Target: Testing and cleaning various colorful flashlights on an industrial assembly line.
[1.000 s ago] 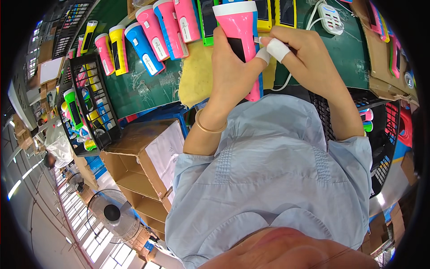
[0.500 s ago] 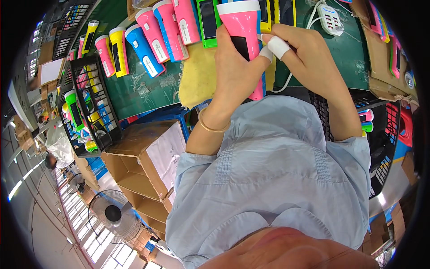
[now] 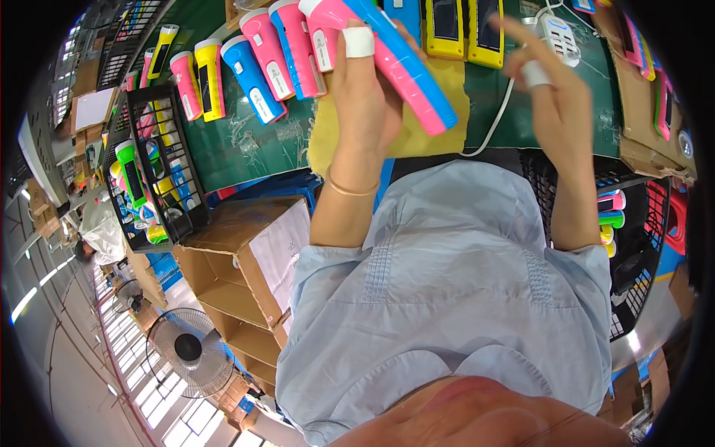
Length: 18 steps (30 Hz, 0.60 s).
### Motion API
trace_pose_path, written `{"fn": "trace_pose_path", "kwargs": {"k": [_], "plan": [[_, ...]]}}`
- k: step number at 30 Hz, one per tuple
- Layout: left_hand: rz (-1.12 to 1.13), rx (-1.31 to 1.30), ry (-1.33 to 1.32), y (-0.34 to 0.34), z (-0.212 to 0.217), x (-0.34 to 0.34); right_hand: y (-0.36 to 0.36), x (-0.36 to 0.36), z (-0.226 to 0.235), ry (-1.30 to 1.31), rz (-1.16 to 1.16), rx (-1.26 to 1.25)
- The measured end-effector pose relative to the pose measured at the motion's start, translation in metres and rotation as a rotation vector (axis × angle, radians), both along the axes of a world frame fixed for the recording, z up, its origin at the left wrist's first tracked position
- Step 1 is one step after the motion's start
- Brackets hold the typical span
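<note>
A pink-and-blue flashlight point(image 3: 415, 71) is in my left hand point(image 3: 363, 104), tilted, with its tail pointing down to the right over a yellow cloth point(image 3: 328, 130). White tape wraps my left thumb; most of the other fingers are behind the flashlight. My right hand point(image 3: 558, 100) is apart from it, blurred, with fingers stretched towards a yellow flashlight point(image 3: 484, 46) with a dark panel and nothing visibly held. White tape wraps one of its fingers too. Another yellow flashlight point(image 3: 445, 54) lies beside that one, and a blue item point(image 3: 403, 15) is partly hidden behind my left hand.
Left on the green table point(image 3: 223, 164) lies a row of flashlights, including a blue one point(image 3: 257, 86). A black basket point(image 3: 182, 212) of flashlights stands at the left. A white multi-port charger point(image 3: 557, 39) with cables sits right, near cardboard point(image 3: 633, 123). Cardboard compartments point(image 3: 223, 279) stand below.
My left hand has turned the flashlight, so its blue side shows and its tail points down right. My right hand has left it and moved right.
</note>
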<state>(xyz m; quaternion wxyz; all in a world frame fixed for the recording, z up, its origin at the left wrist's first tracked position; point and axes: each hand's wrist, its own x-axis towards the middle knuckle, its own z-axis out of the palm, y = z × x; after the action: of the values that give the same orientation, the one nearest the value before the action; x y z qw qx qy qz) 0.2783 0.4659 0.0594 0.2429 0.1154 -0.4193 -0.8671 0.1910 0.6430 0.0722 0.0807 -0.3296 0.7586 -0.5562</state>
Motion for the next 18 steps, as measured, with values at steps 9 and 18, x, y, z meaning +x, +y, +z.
{"fn": "trace_pose_path", "kwargs": {"k": [9,18], "plan": [[0.016,0.272,0.156,0.013,0.004,-0.007,-0.027,0.037,-0.007,0.431,-0.119,0.158],[0.099,-0.027,0.126,0.019,0.005,-0.010,-0.039,0.024,-0.016,-0.354,0.192,-0.071]]}}
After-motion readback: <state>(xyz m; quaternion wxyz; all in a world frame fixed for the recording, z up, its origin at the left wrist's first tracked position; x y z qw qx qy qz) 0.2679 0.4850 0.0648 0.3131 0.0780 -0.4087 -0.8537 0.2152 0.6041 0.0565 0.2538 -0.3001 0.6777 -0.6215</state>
